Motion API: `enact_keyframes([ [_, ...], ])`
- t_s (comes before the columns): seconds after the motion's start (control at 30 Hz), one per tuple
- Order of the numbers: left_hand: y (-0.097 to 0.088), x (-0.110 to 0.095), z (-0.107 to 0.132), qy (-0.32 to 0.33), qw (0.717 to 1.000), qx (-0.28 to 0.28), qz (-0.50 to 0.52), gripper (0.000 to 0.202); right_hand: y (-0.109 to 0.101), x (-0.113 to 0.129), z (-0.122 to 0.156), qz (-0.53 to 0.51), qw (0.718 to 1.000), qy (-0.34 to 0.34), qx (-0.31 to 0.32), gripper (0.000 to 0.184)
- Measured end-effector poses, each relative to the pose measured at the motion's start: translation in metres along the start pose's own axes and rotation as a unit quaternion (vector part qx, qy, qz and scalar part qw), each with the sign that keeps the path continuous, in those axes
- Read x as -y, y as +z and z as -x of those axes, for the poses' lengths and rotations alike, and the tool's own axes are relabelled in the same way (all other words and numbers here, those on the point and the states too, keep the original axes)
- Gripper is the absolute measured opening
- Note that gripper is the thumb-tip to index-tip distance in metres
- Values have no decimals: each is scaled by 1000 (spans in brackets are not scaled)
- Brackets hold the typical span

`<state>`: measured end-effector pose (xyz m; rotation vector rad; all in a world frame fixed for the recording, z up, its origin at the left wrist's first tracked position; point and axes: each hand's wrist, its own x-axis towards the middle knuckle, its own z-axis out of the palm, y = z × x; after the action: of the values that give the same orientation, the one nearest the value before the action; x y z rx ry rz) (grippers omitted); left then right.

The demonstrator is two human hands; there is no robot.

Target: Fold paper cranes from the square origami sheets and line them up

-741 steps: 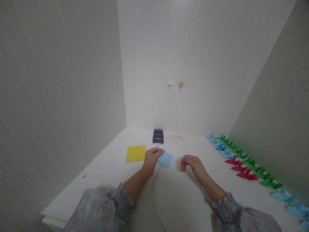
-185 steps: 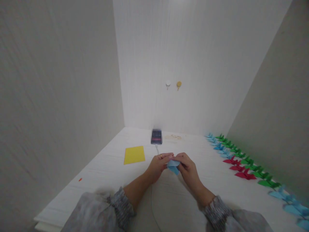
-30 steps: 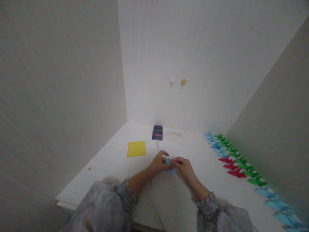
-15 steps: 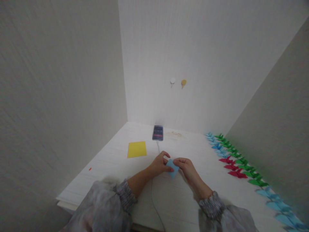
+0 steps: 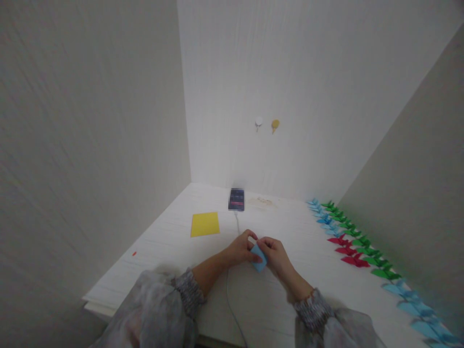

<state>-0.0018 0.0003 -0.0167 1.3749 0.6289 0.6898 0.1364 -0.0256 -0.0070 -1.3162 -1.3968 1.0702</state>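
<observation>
A small piece of folded light blue paper [image 5: 258, 257] is held between both hands above the white table. My left hand [image 5: 240, 250] pinches its left side, with the thumb lying across the front. From the upper right, my right hand [image 5: 273, 250] grips the top corner between thumb and fingertips. The fingers cover part of the paper, so its back folds are hidden. Left of the hands, a yellow paper sheet [image 5: 205, 224] lies flat on the table.
A phone [image 5: 237, 199] with a white cable [image 5: 231, 302] stands near the back wall. Along the right side run rows of folded paper cranes in green [image 5: 368, 252], red [image 5: 354, 261] and blue [image 5: 415, 308]. An orange scrap [image 5: 134, 253] lies at the left. Two hooks [image 5: 275, 124] are on the wall.
Both hands have shifted slightly down, and the right hand has moved left, closer to the left hand. The blue paper now looks narrower.
</observation>
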Motion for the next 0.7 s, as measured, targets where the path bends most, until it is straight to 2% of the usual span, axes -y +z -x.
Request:
enact_keyframes([
  [0.2, -4, -1, 0, 6, 997, -68, 33, 58, -7, 3, -4, 57, 998, -31, 0, 25],
  [0.47, -6, -2, -1, 18, 992, -116, 51, 59, -16, 4, -7, 34, 999, -24, 6, 19],
  [0.6, -5, -3, -1, 22, 991, -114, 60, 60, -16, 8, -5, 4, 1000, -9, 0, 18],
  [0.7, -4, -9, 2, 18, 993, -98, 66, 53, -17, 13, -4, -10, 1000, -1, -2, 16],
])
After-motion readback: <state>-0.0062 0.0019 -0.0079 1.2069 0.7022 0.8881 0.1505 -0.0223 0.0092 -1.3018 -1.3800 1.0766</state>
